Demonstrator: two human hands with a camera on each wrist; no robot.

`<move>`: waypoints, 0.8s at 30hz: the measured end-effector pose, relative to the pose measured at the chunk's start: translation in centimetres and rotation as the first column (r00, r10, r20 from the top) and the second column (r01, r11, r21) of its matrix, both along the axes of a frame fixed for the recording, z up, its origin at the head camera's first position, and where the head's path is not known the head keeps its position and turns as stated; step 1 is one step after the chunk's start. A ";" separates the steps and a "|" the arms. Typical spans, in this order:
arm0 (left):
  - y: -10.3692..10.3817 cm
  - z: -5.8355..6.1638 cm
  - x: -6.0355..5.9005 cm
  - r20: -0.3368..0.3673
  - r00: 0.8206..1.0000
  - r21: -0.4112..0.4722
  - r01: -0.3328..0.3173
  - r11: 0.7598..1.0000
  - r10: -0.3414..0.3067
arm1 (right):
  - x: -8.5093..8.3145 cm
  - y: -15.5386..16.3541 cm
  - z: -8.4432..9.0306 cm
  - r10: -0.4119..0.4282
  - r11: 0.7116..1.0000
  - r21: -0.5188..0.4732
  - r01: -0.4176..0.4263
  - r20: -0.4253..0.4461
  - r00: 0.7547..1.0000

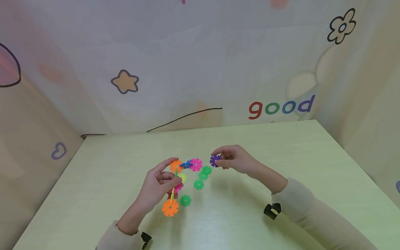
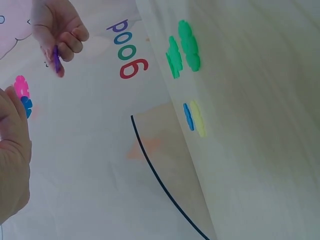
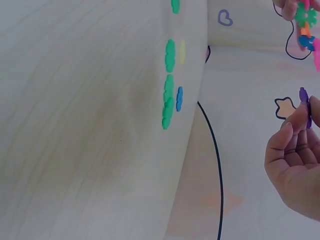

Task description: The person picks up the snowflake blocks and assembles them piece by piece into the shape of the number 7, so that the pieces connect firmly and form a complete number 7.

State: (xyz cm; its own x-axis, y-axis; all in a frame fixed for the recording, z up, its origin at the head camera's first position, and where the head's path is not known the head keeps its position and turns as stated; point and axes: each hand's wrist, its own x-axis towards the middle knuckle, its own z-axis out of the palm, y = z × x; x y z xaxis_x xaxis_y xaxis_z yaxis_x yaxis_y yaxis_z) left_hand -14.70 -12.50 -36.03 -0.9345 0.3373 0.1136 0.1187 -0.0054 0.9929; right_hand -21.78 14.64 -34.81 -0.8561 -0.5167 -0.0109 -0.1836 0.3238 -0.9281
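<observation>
My left hand point(image 1: 157, 182) grips a bent chain of slotted plastic flower discs between thumb and fingers. An orange disc point(image 1: 170, 207) forms its lower end. Along the top, another orange disc point(image 1: 175, 166), a blue disc point(image 1: 186, 164) and a pink disc point(image 1: 196, 165) stretch to the right. Part of the chain is hidden behind the left thumb and fingers. My right hand point(image 1: 235, 159) pinches a purple flower disc point(image 1: 214, 160) by its edge, a short gap to the right of the pink one. In the right wrist view this purple disc point(image 3: 303, 95) appears edge-on.
Several loose green discs point(image 1: 198, 184) lie on the pale table point(image 1: 93, 180) below and between the hands. A yellow disc point(image 2: 198, 118) and a blue disc point(image 2: 188, 117) lie near them. A printed cloth backdrop point(image 1: 187, 69) stands behind the table.
</observation>
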 end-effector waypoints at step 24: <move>0.3 0.0 0.3 0.037 0.999 -0.044 -0.021 0.999 0.023 | 2.6 -0.6 -0.3 -0.092 0.982 -0.169 0.084 -0.040 0.995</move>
State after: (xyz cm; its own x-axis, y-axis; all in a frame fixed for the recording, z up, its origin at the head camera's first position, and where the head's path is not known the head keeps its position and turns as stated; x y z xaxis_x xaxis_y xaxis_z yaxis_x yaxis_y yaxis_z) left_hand -14.44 -12.22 -36.01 -0.9451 0.3207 0.0634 0.0806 0.0405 0.9959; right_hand -19.21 14.02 -35.08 -0.8956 -0.4308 0.1110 -0.2069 0.1823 -0.9612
